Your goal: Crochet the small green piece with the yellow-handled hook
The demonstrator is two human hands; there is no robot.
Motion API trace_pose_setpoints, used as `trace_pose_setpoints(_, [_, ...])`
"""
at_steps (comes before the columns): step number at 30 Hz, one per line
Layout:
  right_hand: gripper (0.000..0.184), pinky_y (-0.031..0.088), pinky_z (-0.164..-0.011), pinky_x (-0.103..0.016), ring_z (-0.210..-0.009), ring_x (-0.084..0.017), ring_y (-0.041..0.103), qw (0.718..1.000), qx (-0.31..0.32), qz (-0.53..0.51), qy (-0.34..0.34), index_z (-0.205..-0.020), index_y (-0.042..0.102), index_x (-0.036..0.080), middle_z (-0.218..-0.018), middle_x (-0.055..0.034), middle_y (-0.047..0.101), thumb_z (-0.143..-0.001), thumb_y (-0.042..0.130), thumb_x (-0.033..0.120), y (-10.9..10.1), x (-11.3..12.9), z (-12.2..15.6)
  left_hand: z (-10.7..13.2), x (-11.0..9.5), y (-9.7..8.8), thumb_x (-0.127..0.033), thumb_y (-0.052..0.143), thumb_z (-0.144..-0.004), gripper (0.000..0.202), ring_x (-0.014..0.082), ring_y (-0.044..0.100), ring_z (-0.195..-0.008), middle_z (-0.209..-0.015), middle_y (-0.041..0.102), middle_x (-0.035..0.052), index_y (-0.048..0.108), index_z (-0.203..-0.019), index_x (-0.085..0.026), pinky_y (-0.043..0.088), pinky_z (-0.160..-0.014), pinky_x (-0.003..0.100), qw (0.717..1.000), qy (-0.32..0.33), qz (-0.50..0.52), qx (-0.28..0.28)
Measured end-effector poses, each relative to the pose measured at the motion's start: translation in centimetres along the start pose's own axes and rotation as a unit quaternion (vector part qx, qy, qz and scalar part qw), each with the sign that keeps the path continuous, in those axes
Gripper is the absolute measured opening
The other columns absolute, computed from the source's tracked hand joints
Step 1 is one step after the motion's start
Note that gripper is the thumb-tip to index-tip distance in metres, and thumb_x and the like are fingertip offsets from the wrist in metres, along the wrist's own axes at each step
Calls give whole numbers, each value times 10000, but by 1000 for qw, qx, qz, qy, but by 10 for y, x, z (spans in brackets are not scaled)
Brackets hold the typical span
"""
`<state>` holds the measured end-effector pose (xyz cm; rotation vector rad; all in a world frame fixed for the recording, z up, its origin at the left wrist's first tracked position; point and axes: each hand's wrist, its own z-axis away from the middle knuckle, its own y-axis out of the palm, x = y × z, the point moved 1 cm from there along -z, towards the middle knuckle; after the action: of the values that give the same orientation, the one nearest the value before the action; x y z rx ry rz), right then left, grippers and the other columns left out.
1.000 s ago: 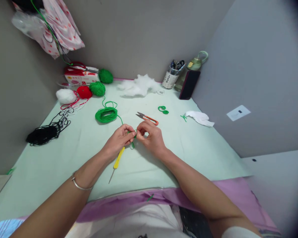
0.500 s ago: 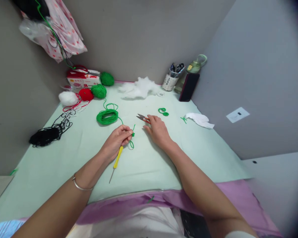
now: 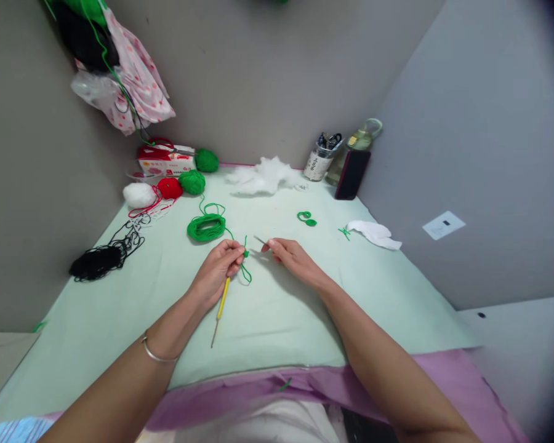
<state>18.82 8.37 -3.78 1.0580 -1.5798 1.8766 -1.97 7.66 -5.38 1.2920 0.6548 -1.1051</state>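
My left hand is closed, pinching a small green crochet piece between thumb and fingertips. A yarn tail sticks up from the piece and a loop hangs below. The same hand keeps a yellow-handled crochet hook, its metal end pointing down toward me. My right hand grips small thread snips, blades toward the green piece but apart from it; the fingers hide most of the handles. Beyond my left hand lies a loose coil of green yarn, with a strand running to the hand.
Farther right are a curled green crocheted piece, green yarn scraps and white fabric. White stuffing, a pen cup and a phone stand along the back. Black yarn and yarn balls occupy the left.
My right hand has lifted and turned the snips from beside the table surface, bringing their blades nearer the green piece. My left hand keeps its hold. The view has shifted slightly.
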Motion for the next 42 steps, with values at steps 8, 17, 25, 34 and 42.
trace_pose_setpoints(8, [576, 321, -577, -272, -578, -123, 358, 999, 37, -28, -14, -894, 775, 170, -612, 51, 397, -1022, 456, 632, 8, 14, 5, 6, -3, 6, -245, 886, -728, 286, 28, 355, -454, -600, 579, -50, 627, -813, -160, 212, -439, 139, 1000, -14, 6, 14])
trace_pose_setpoints(17, [242, 473, -933, -394, -1029, -259, 594, 950, -175, 161, -203, -1228, 719, 222, -1150, -129, 686, -997, 650, 242, 21, 15, 19, 3, -4, 3, -182, 844, -713, 270, 17, 349, -445, -607, 516, -74, 591, -805, -168, 246, -443, 133, 996, -37, 79, -14])
trace_pose_setpoints(25, [218, 446, -730, -336, -775, -190, 530, 749, -130, 353, -545, -927, 700, 176, -798, -34, 610, -1011, 548, 46, 63, 37, 37, 6, -2, 4, -131, 815, -730, 220, 18, 359, -438, -597, 498, -92, 674, -898, -150, 290, -448, 118, 991, -58, 118, -9])
trace_pose_setpoints(34, [137, 557, -718, -328, -779, -190, 683, 872, -204, 105, -433, -1046, 722, 214, -903, -65, 786, -1014, 617, 132, 35, 53, 57, 39, -5, 20, -230, 893, -783, 186, 114, 641, -693, -808, 689, 9, 758, -880, -146, 521, -596, 180, 989, -47, 140, 28])
trace_pose_setpoints(42, [175, 631, -702, -332, -727, -185, 760, 905, -243, -312, -156, -955, 831, 254, -892, -45, 829, -964, 755, 411, 20, 59, 95, 90, -19, 41, -287, 766, -946, 247, 270, 732, -1158, -1263, 775, 156, 817, -1122, -121, 579, -1056, 382, 981, -43, 132, 134])
